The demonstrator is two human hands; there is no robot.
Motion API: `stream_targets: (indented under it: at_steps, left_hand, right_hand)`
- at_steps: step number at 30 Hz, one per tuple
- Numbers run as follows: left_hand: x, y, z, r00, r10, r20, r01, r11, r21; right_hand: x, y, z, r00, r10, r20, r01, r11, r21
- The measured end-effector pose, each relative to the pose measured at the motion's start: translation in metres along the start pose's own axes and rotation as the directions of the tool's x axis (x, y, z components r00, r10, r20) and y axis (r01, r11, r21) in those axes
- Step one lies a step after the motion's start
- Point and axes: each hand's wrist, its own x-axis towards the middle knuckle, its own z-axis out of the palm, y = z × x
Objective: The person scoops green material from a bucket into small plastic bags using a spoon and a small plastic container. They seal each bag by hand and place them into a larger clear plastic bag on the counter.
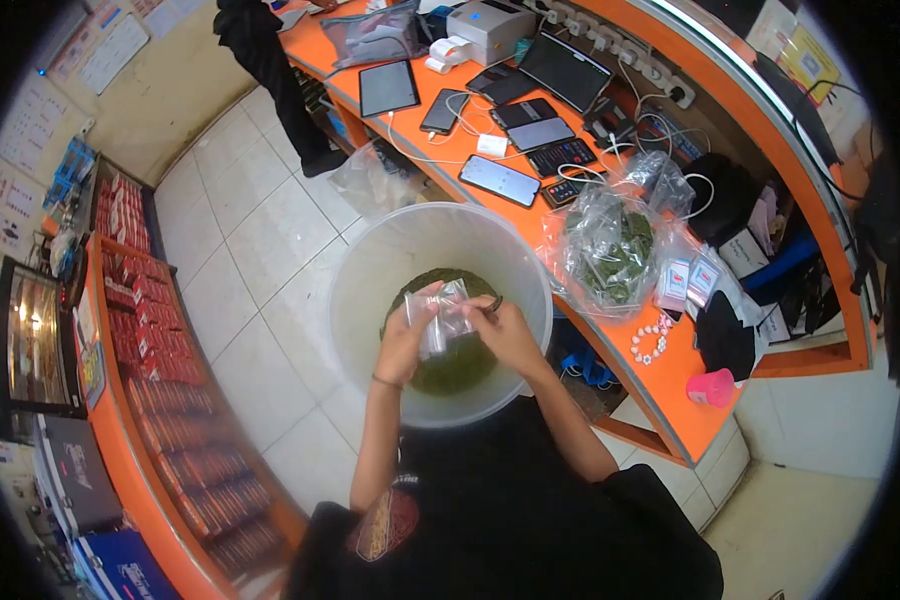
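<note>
My left hand (401, 343) and my right hand (506, 334) meet above a large translucent tub (355, 300). Between them is a small clear plastic bag (440, 325), gripped from both sides. Green material (455, 375), finely textured, lies in the bottom of the tub; my hands and the bag hide part of it. The fingers of each hand are closed on the plastic. Whether the bag contains anything I cannot make out.
To the right, an orange counter (660, 385) carries a clear bag of green material (610, 250), phones, a tablet (388, 88), a laptop (567, 70) and a pink cup (710, 388). Shelves of red packs (160, 350) stand left. Another person's dark-clothed leg (285, 85) is at the back.
</note>
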Motion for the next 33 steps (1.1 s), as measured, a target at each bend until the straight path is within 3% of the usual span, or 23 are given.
stream_targets:
  at_steps: [1,2,4,5,6,8,9,11,12,14,16,18,19,20,21,22,24,26,28,29,30,31,33]
  left_hand:
    - [0.000,-0.003,-0.005,0.999,0.039,-0.032,-0.034,0.990,0.135]
    - [-0.002,-0.007,-0.009,0.998,0.043,-0.039,-0.037,0.990,0.133]
    - [-0.007,-0.006,-0.005,0.929,0.308,-0.203,-0.208,0.892,0.401]
    - [-0.009,-0.004,-0.003,0.877,0.401,-0.267,-0.210,0.817,0.536]
    - [-0.010,-0.005,-0.004,0.876,0.401,-0.269,-0.210,0.818,0.535]
    - [-0.010,-0.007,-0.009,0.739,0.628,-0.245,-0.256,0.598,0.760]
    - [-0.009,-0.007,-0.007,0.738,0.628,-0.248,-0.254,0.599,0.760]
    - [-0.006,-0.007,0.001,0.485,0.853,-0.195,-0.440,0.431,0.788]
    - [-0.008,-0.003,0.004,0.485,0.852,-0.195,-0.441,0.431,0.787]
    - [-0.015,0.008,0.011,0.460,0.711,-0.532,-0.498,0.703,0.508]
    - [-0.024,0.013,0.013,0.469,0.699,-0.540,-0.488,0.714,0.501]
    - [-0.033,0.016,0.024,0.675,0.722,-0.149,-0.360,0.499,0.788]
    - [-0.031,0.014,0.029,0.675,0.723,-0.149,-0.360,0.499,0.789]
    - [-0.029,0.011,0.035,0.758,0.639,-0.130,-0.322,0.540,0.778]
    - [-0.027,0.009,0.038,0.831,0.546,-0.108,-0.279,0.577,0.767]
    - [-0.026,0.007,0.035,0.831,0.546,-0.108,-0.280,0.578,0.766]
    - [-0.022,0.000,0.023,0.918,0.370,-0.143,-0.220,0.774,0.594]
    - [-0.021,-0.005,0.014,0.928,0.337,-0.160,-0.181,0.781,0.597]
    - [-0.024,-0.002,0.017,0.936,0.304,-0.178,-0.142,0.788,0.599]
    - [-0.028,-0.001,0.022,0.881,0.452,-0.136,-0.211,0.635,0.743]
    - [-0.031,-0.001,0.026,0.811,0.582,-0.066,-0.254,0.451,0.856]
    - [-0.032,-0.004,0.025,0.810,0.582,-0.068,-0.254,0.452,0.855]
    - [-0.030,-0.012,0.019,0.706,0.699,-0.114,-0.180,0.333,0.926]
  right_hand:
    - [0.000,0.004,0.000,1.000,-0.008,-0.009,0.008,0.999,-0.054]
    - [0.000,0.008,-0.001,1.000,-0.017,-0.020,0.015,0.994,-0.108]
    - [0.003,0.014,-0.003,0.999,0.004,-0.050,-0.006,0.998,-0.057]
    - [0.004,0.016,-0.004,0.996,0.027,-0.085,-0.028,1.000,-0.004]
    - [0.002,0.010,-0.004,0.996,0.028,-0.082,-0.028,1.000,-0.006]
    - [-0.001,-0.007,-0.003,0.996,0.077,-0.051,-0.072,0.992,0.101]
    - [-0.002,-0.009,-0.002,0.996,0.078,-0.048,-0.073,0.992,0.101]
    - [-0.004,-0.012,0.000,0.995,0.082,-0.053,-0.076,0.991,0.106]
    - [-0.003,-0.011,-0.002,0.995,0.082,-0.054,-0.076,0.991,0.105]
    - [-0.001,-0.008,-0.005,0.990,0.026,-0.139,-0.010,0.994,0.110]
    - [-0.003,-0.013,-0.004,0.992,-0.005,-0.129,0.015,0.997,0.080]
    - [-0.004,-0.014,-0.001,0.993,-0.035,-0.115,0.041,0.998,0.051]
    - [-0.005,-0.012,0.002,0.994,-0.051,-0.093,0.053,0.998,0.027]
    - [-0.005,-0.010,0.006,0.995,-0.065,-0.072,0.065,0.998,0.001]
    - [-0.004,-0.010,0.012,0.979,-0.182,-0.088,0.187,0.981,0.046]
    - [-0.005,-0.011,0.012,0.979,-0.182,-0.088,0.187,0.981,0.045]
    - [-0.007,-0.013,0.012,0.991,-0.134,-0.006,0.134,0.990,0.031]
    - [-0.008,-0.015,0.014,0.979,-0.202,0.004,0.202,0.979,0.032]
    - [-0.010,-0.013,0.015,0.992,-0.091,0.087,0.089,0.996,0.026]
    - [-0.012,-0.013,0.017,0.992,-0.090,0.085,0.088,0.996,0.025]
    - [-0.014,-0.014,0.021,0.979,-0.204,-0.023,0.198,0.966,-0.165]
    - [-0.015,-0.016,0.023,0.937,-0.333,-0.104,0.277,0.891,-0.360]
    - [-0.015,-0.018,0.025,0.944,-0.316,-0.095,0.259,0.888,-0.381]
